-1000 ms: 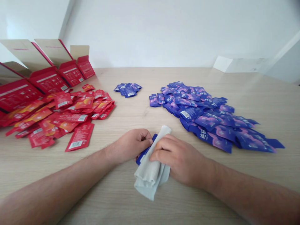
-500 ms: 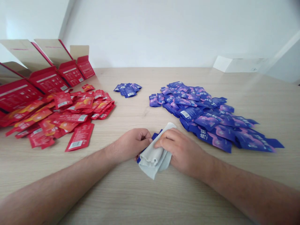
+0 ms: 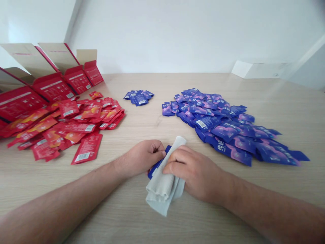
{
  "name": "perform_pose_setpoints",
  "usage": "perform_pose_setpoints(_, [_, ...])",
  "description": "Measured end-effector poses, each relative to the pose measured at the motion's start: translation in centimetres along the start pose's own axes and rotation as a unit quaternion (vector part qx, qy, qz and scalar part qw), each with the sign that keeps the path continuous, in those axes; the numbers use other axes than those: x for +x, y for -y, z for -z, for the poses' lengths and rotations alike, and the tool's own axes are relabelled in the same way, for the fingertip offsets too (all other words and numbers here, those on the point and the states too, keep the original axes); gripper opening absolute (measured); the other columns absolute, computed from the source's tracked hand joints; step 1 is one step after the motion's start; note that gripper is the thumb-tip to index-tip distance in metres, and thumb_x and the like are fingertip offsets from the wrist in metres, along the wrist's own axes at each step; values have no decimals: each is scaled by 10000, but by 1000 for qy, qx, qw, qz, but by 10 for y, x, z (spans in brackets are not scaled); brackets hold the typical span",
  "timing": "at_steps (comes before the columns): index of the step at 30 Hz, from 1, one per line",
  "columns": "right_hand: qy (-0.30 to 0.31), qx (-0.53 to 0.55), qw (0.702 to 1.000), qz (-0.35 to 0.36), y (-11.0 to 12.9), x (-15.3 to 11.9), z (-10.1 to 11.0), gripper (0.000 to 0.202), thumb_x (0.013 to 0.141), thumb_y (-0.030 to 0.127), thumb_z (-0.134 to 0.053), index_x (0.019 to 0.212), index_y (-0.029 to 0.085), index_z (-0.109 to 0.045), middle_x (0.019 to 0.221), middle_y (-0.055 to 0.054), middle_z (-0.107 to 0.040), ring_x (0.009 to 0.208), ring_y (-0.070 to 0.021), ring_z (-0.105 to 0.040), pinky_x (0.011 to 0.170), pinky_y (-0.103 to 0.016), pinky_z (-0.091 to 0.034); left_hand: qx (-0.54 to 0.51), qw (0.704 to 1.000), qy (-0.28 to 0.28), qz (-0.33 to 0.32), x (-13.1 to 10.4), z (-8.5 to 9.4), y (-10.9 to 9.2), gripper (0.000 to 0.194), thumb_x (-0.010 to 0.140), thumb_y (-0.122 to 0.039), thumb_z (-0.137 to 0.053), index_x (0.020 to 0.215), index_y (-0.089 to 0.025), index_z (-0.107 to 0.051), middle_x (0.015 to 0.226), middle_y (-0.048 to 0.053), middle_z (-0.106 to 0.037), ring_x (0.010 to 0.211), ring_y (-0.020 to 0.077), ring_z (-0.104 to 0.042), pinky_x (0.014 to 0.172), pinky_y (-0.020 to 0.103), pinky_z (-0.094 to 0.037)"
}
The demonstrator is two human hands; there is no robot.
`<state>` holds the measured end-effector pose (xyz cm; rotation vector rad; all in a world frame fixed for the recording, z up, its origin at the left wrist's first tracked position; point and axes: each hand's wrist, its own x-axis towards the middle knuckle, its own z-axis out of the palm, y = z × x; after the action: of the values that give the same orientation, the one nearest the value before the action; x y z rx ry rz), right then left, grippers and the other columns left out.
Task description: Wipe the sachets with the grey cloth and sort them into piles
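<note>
Low in the middle of the head view, my left hand (image 3: 146, 157) pinches a blue packet (image 3: 155, 168) by its left side. A folded white cloth (image 3: 162, 181) lies against that packet and covers much of it. My right hand (image 3: 194, 169) is closed on the cloth, with its fingertips on the upper face. To the right spreads a large pile of blue and purple packets (image 3: 223, 128). Ahead of my left hand is a small group of similar blue packets (image 3: 139, 97).
A heap of red packets (image 3: 81, 115) covers the left of the wooden table (image 3: 142, 210). Behind it stands a row of red cardboard boxes (image 3: 53, 84) with raised flaps. A white box (image 3: 259, 69) rests at the back right, by the wall.
My right hand has shifted the cloth slightly left and toward me across the blue packet, exposing more of the packet's upper end. My left hand has barely moved.
</note>
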<state>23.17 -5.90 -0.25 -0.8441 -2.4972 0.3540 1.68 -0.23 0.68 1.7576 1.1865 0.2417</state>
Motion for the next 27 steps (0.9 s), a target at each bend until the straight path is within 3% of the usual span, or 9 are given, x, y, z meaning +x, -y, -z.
perform_pose_setpoints(5, [-33,-9,999,-41,-2,0,0,228,896,88,-636,1094,191,-685,1029,-72,-650,1000,-230,-564,909,-394,-488,-4,1000,2,2,0,0,-1,212,871,-409,-541,827,-208,-594,570,-52,-565,445,109,-530,398,199,-392])
perform_pose_setpoints(10, [5,2,1000,-1,1,0,1,178,918,131,-628,1079,186,-682,1033,-72,-643,1014,-241,-557,912,-388,-480,20,1000,-3,-2,0,1,-1,224,884,-416,-528,825,-210,-593,572,-54,-568,439,108,-527,396,205,-408])
perform_pose_setpoints(15, [-24,-8,999,-43,-2,0,0,218,903,100,-637,1097,192,-676,1035,-66,-643,1006,-234,-558,916,-388,-474,12,1000,3,-5,0,0,0,222,892,-414,-521,829,-211,-585,572,-55,-566,448,109,-533,396,202,-399])
perform_pose_setpoints(20, [2,-6,1000,-6,1,1,0,177,921,123,-619,1073,190,-683,1023,-73,-640,1002,-236,-556,898,-379,-482,14,1000,1,-2,0,0,0,243,893,-438,-530,825,-212,-589,573,-57,-563,444,108,-527,399,206,-414])
perform_pose_setpoints(24, [-18,-8,999,-42,0,1,1,209,921,115,-623,1108,189,-680,1038,-73,-641,1008,-235,-554,916,-390,-474,4,1000,8,-3,0,0,0,238,903,-423,-515,837,-206,-588,575,-54,-555,448,103,-521,398,197,-409])
perform_pose_setpoints(27, [-13,-3,1000,-27,0,0,0,175,926,136,-628,1084,184,-683,1029,-69,-641,999,-233,-553,913,-386,-474,16,1000,5,-14,0,0,2,233,905,-411,-518,832,-203,-596,583,-52,-565,455,98,-524,402,191,-406])
